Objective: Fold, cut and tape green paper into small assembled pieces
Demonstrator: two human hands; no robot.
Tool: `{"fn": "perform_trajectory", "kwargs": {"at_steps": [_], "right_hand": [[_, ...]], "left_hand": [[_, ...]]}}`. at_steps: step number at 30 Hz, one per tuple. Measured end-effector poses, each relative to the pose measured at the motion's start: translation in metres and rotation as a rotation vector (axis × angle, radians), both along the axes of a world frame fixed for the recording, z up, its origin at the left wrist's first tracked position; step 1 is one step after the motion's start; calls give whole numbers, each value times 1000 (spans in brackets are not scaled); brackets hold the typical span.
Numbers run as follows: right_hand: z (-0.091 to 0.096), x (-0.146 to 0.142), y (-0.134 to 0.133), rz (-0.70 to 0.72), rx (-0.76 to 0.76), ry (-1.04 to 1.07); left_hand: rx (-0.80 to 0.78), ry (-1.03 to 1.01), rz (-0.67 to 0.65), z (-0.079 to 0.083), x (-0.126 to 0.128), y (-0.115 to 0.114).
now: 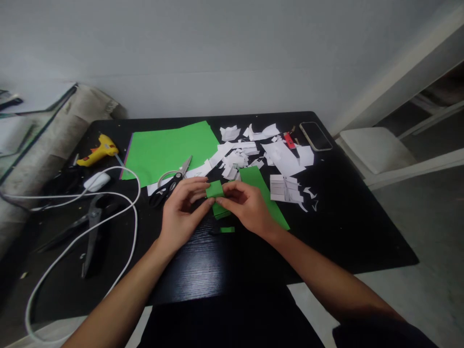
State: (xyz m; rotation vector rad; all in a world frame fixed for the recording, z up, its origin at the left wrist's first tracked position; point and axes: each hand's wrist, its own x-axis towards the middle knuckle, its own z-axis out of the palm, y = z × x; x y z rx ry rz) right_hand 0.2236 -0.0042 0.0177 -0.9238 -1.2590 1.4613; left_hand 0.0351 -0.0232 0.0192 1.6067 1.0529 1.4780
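Between my two hands is a small folded piece of green paper (216, 189), pinched from both sides. My left hand (183, 208) grips its left edge with thumb and fingers; my right hand (246, 205) grips the right edge. Just below the fingertips more green paper (220, 211) shows, and I cannot tell whether it is part of the same piece. A short green strip (227, 230) lies nearer to me on the table. Black-handled scissors (172, 186) rest open beside my left hand. Partly behind my right hand lies a long green paper strip (263, 193).
The black table (326, 232) holds a large green sheet (170, 145), white paper scraps (237, 159) and a phone (315, 136). On the left are a yellow glue gun (99, 151), large shears (93, 222) and a looping white cable (135, 212). A wall (217, 92) stands behind.
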Motion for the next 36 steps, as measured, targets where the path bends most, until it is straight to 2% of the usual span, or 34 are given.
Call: {"fn": "perform_trajectory", "kwargs": {"at_steps": [7,12,20,31,34,36], "right_hand": [[2,0,-1,-20,-37,-15],[3,0,0,-37,-5,37],[4,0,-1,-55,12,-25],[5,1,1,-61,7,-84],[7,1,0,-69,-9,-50],[6,1,0,-72,-6,-28]], "left_hand": [[36,163,68,-1,-4,2],[-18,131,65,-1,-1,2],[-162,-157,44,-7,5,5],[-237,-172,2,1,5,3],[-196,-156,-6,1,6,2],[-139,-72,15,1,4,2]]}}
